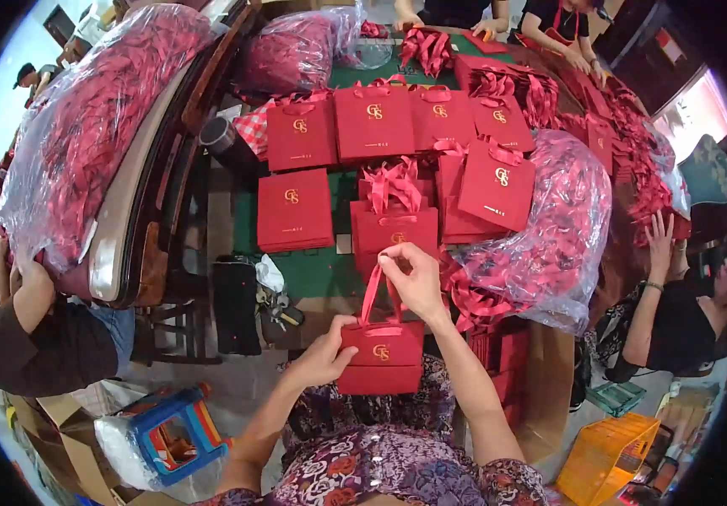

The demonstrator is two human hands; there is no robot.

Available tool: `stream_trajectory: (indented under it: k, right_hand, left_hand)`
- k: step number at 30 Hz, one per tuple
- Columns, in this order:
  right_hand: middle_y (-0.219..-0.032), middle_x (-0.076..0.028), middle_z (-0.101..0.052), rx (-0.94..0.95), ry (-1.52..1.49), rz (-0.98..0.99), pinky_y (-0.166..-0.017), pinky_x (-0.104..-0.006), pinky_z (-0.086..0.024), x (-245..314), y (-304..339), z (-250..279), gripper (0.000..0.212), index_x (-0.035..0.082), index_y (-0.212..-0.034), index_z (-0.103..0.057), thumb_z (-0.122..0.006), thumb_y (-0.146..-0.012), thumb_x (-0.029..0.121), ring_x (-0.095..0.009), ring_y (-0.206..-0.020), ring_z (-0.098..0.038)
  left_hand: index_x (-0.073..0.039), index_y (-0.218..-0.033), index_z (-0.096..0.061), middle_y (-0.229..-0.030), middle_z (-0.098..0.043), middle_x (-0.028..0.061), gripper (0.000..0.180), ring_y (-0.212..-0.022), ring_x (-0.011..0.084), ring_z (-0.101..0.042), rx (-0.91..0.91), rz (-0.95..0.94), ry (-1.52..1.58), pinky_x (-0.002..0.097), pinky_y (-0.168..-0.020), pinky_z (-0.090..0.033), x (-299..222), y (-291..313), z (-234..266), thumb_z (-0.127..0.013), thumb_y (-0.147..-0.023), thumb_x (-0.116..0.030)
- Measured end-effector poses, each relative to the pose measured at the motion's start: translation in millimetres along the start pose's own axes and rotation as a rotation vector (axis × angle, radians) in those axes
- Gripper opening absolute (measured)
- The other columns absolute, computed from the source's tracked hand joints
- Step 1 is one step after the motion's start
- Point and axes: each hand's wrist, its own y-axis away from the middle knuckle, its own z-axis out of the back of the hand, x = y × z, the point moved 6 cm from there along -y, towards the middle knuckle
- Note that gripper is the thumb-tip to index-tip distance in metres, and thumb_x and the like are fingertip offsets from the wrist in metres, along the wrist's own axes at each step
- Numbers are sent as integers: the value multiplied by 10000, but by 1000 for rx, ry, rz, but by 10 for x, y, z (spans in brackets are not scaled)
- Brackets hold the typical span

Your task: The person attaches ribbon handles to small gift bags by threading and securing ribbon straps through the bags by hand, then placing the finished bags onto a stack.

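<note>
A small red paper gift bag (380, 378) with gold lettering is held over my lap at the near table edge. My left hand (323, 354) grips the bag's upper left side, thumb on the front. Above it, my right hand (415, 282) pinches the red ribbon handle (370, 297) and holds it stretched upward. Just beyond my right hand stands a stack of red bags (397, 228), with loose ribbons (394, 184) bunched behind it. A single flat stack of bags (294, 211) lies to the left, and a tilted bag (497, 185) rests on a pile at the right.
A row of red bags (374, 126) lies across the green tabletop (321, 274). Clear plastic sacks of ribboned bags stand right (549, 228) and far left (110, 126). A dark cylindrical cup (227, 143) is at left. Several people work around. An orange crate (608, 455) sits on the floor.
</note>
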Motion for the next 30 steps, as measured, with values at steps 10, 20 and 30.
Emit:
stream_trajectory:
  k: [10, 20, 30]
  right_hand:
    - [-1075, -74, -679, -281, -263, 93, -859, -267, -521, 76, -290, 621, 359, 22, -1371, -537, -556, -1027, 123, -116, -905, -641]
    - [-922, -102, -645, -272, 232, 123, -701, -309, -501, -78, 293, 466, 116, 39, -1037, -670, -649, -922, 38, -219, -783, -628]
    - [-984, -40, -605, 155, 684, 290, -838, -419, -443, -397, 785, 185, 223, 114, -992, -672, -744, -780, 122, -276, -980, -565]
  left_hand:
    - [-8, -1472, -310, -1428, -457, 182, 617, -1359, 221, -420, -276, -369, 155, 335, -1132, -313, -503, -613, 631, -572, -917, 53]
    - [-19, -1397, -419, -1338, -552, 256, 562, -1284, 403, -530, -463, -312, -4, 409, -1027, -464, -360, -1210, 595, -634, -879, 8]
    - [-42, -1372, -455, -1167, -513, 193, 709, -1082, 382, -544, -733, -293, -415, 446, -887, -503, -374, -1047, 657, -804, -784, -231]
